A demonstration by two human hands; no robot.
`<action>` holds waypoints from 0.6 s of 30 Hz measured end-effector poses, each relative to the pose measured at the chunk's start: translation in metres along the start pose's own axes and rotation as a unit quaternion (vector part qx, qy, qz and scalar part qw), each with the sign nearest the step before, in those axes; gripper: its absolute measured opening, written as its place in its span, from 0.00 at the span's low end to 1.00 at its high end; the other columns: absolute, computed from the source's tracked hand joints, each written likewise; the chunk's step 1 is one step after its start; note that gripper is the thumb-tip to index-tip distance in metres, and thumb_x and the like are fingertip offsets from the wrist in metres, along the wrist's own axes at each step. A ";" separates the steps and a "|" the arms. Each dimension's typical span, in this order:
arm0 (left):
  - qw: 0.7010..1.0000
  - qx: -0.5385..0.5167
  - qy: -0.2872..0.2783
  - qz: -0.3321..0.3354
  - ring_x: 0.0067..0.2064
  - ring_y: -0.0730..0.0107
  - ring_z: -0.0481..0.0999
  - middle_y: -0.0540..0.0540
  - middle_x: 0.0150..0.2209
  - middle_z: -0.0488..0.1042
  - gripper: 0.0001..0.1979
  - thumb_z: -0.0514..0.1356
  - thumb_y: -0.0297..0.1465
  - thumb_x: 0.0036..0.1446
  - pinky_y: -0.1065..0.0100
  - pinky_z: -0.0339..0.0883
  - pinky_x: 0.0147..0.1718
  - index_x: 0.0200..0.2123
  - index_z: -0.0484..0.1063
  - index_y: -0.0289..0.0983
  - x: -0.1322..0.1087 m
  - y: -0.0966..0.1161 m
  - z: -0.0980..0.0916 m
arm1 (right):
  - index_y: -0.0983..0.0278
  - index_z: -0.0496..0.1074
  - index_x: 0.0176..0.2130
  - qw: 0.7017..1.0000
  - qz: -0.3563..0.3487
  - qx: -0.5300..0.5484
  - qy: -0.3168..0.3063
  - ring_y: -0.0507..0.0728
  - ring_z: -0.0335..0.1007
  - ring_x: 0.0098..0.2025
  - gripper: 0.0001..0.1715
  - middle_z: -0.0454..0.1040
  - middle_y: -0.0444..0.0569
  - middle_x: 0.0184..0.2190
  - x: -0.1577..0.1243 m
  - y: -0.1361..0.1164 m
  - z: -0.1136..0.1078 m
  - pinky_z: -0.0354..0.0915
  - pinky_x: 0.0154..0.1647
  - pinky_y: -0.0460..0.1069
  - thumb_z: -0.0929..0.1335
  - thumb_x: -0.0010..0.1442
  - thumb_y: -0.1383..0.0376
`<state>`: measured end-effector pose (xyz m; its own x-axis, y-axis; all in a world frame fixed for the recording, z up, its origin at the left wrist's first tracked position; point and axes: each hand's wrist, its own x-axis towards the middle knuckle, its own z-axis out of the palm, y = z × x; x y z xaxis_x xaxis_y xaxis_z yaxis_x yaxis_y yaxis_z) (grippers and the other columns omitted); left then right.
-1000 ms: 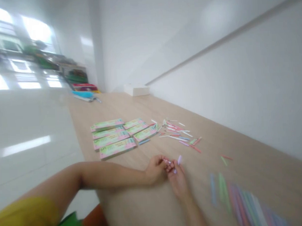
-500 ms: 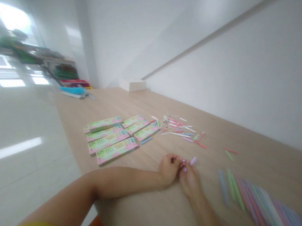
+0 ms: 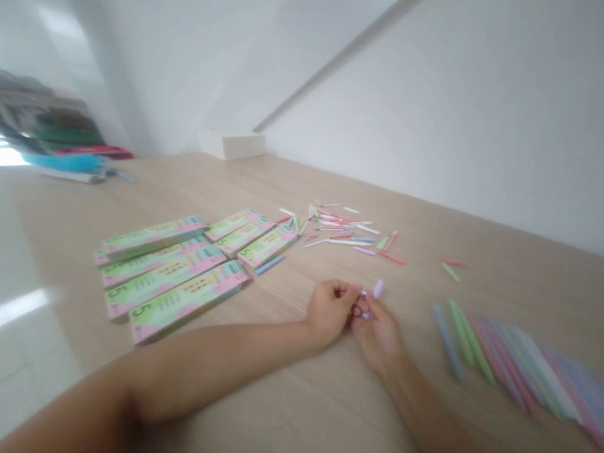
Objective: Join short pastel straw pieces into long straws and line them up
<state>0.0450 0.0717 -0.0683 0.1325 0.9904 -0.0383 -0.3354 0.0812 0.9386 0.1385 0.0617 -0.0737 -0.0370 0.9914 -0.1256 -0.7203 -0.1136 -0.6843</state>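
My left hand and my right hand meet over the wooden table, fingers pinched together around small light purple pieces. One purple piece sticks out above my right fingers; which hand grips which piece is partly hidden. Beyond my hands, thin pens or sticks in white, red, blue and green lie scattered. A row of pastel pens or tubes is laid out to the right of my right hand. Green and pink flat boxes sit in two groups on the left.
On the far table stands a white box by the wall. A blue item lies at the far left edge. A red stick and a green one lie right of the scatter.
The camera view has shifted, so the boxes appear larger and further left. My hands remain together around the purple pieces, with little visible change in their grip.
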 end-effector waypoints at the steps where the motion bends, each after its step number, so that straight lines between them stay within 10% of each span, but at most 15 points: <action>1: 1.000 -0.007 -0.007 0.004 0.24 0.75 0.70 0.45 0.23 0.75 0.17 0.63 0.43 0.51 0.73 0.64 0.26 0.24 0.73 0.32 0.000 0.002 0.000 | 0.64 0.62 0.23 1.000 -0.006 0.001 0.002 0.48 0.56 0.25 0.15 0.59 0.39 0.22 0.001 -0.001 0.000 0.61 0.28 0.45 0.72 0.53 0.65; 18: 1.000 -0.001 0.020 -0.007 0.20 0.78 0.68 0.49 0.18 0.72 0.18 0.68 0.42 0.45 0.75 0.62 0.21 0.19 0.70 0.33 0.000 0.013 0.001 | 0.63 0.62 0.23 0.999 -0.004 -0.018 -0.037 0.49 0.58 0.26 0.15 0.59 0.40 0.22 0.002 -0.007 -0.002 0.63 0.34 0.47 0.69 0.57 0.63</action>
<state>0.0417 0.0728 -0.0555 0.1005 0.9928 -0.0659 -0.3365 0.0963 0.9367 0.1450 0.0645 -0.0710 -0.0844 0.9942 -0.0673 -0.6953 -0.1071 -0.7107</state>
